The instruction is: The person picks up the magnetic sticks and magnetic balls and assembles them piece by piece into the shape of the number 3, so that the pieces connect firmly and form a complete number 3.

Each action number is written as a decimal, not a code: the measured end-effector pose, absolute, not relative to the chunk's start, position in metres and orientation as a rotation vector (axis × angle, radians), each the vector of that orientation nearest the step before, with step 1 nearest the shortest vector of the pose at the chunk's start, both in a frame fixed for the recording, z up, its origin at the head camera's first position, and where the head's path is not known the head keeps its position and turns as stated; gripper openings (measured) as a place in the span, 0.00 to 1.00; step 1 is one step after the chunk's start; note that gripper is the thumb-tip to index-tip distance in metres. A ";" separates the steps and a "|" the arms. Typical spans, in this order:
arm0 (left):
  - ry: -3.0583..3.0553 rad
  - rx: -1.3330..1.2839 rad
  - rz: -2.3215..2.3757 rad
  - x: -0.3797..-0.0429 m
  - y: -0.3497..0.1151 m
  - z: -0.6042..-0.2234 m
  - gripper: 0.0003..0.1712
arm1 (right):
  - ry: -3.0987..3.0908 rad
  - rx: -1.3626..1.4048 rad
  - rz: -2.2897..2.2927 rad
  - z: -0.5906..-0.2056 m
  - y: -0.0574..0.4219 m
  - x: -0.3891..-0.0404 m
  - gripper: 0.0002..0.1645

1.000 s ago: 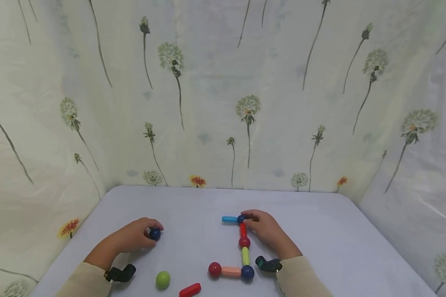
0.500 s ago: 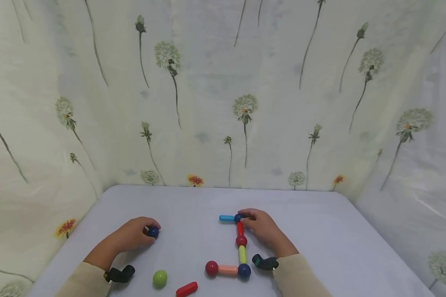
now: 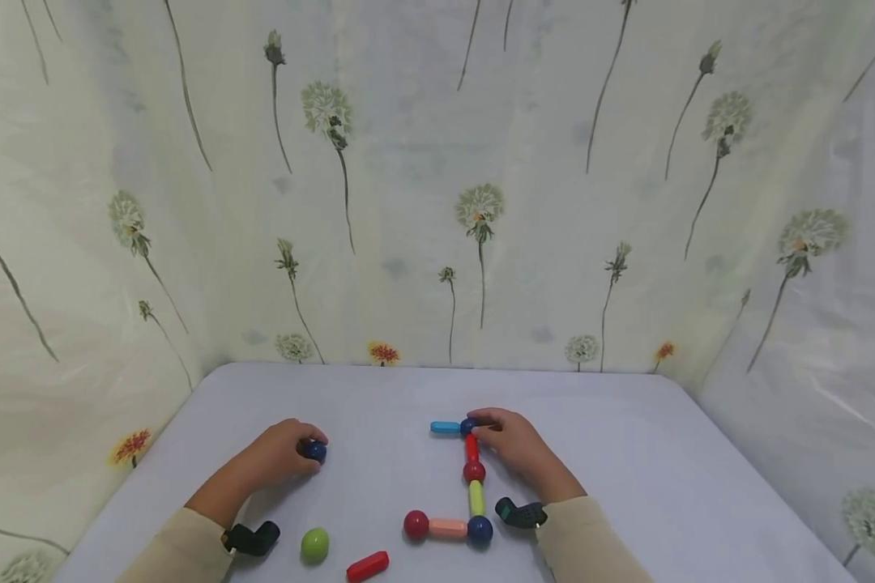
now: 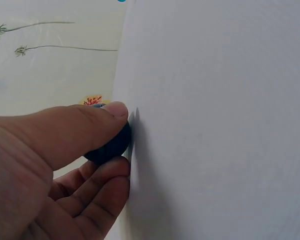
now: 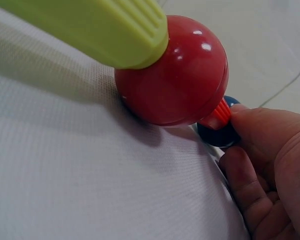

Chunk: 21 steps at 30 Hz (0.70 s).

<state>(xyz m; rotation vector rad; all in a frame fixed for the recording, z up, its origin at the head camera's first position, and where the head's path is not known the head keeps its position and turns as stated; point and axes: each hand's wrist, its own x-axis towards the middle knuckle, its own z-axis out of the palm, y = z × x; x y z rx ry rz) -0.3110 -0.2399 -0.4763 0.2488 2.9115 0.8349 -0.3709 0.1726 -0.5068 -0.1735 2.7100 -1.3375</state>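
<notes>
My left hand (image 3: 280, 453) pinches a dark blue ball (image 3: 313, 451) between thumb and fingers, low over the table on the left. In the left wrist view the thumb and fingertips hide much of the ball (image 4: 112, 147). My right hand (image 3: 514, 445) grips another dark blue ball (image 3: 468, 427) at the far corner of a joined chain. From that ball a light blue rod (image 3: 446, 427) points left, and a red rod (image 3: 471, 448) runs back to a red ball (image 5: 175, 72). A yellow-green rod (image 3: 476, 499), a blue ball (image 3: 480, 530), a salmon rod (image 3: 448, 529) and a red ball (image 3: 416, 525) continue the chain.
A loose green ball (image 3: 314, 546) and a loose red rod (image 3: 368, 566) lie near the front of the white table (image 3: 591, 437). A flower-printed curtain (image 3: 408, 202) hangs behind the table and along both sides. Each wrist wears a small black camera.
My left hand has shifted a little right and away from me with its blue ball. The right hand keeps its hold, and the chain stays put beyond a slight shift of the view.
</notes>
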 end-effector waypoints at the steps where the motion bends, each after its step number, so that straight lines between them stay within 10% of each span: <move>1: 2.911 0.247 0.831 -0.311 -0.239 -0.476 0.21 | 2.711 -0.174 -1.339 -0.507 0.173 -0.371 0.18; 21: 2.821 0.299 0.928 -0.339 -0.185 -0.472 0.20 | 2.706 -0.190 -1.365 -0.506 0.172 -0.369 0.18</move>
